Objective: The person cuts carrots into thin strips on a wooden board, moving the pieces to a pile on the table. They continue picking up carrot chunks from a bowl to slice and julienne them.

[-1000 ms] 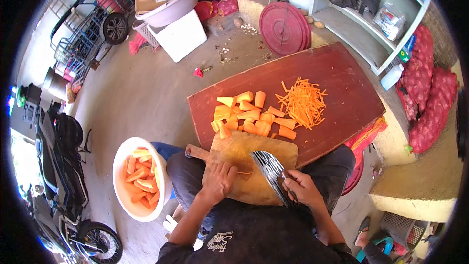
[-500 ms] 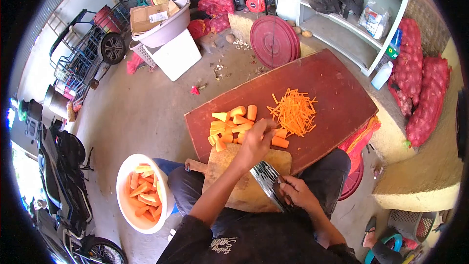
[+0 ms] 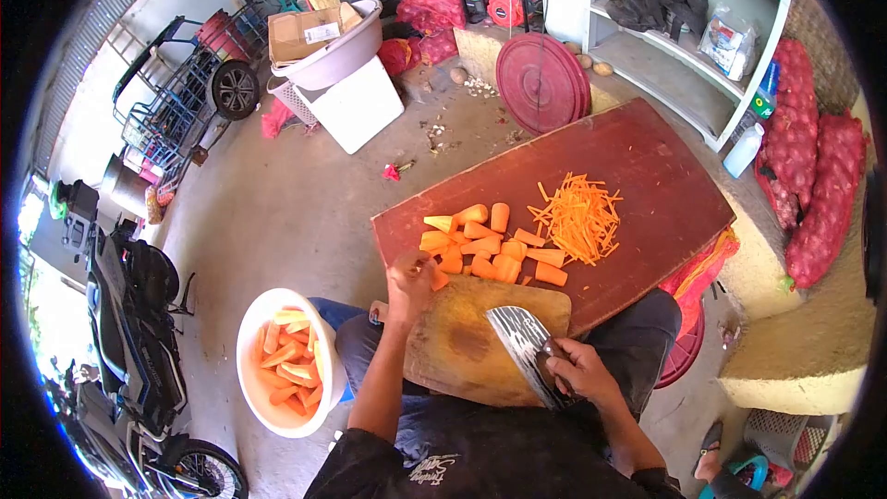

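At the far left a motorbike (image 3: 139, 351) stands on the concrete floor. Just right of it, beside the person's knee, is a white bowl (image 3: 242, 360) filled with long carrot sticks (image 3: 291, 360).

Next comes the left hand (image 3: 411, 279), at the far left corner of the wooden chopping board (image 3: 462, 351). Its fingers are curled closed around a carrot piece (image 3: 438, 279), and only a small orange part shows at the fingertips. The piece is at the edge of the board, just beside the pile of carrot chunks (image 3: 485, 245).

The chopping board rests over the person's lap and its far edge reaches the red worktop (image 3: 665, 185). On the right part of the board lies the wide blade of a cleaver (image 3: 519, 337), flat or nearly flat on the wood. The right hand (image 3: 577, 374) has its fingers wrapped tightly around the handle.

The carrot chunks lie on the worktop just behind the board. To their right is a heap of thin carrot strips (image 3: 580, 217), touching the chunks. At the far right, red mesh sacks (image 3: 818, 185) lie well apart from the worktop.
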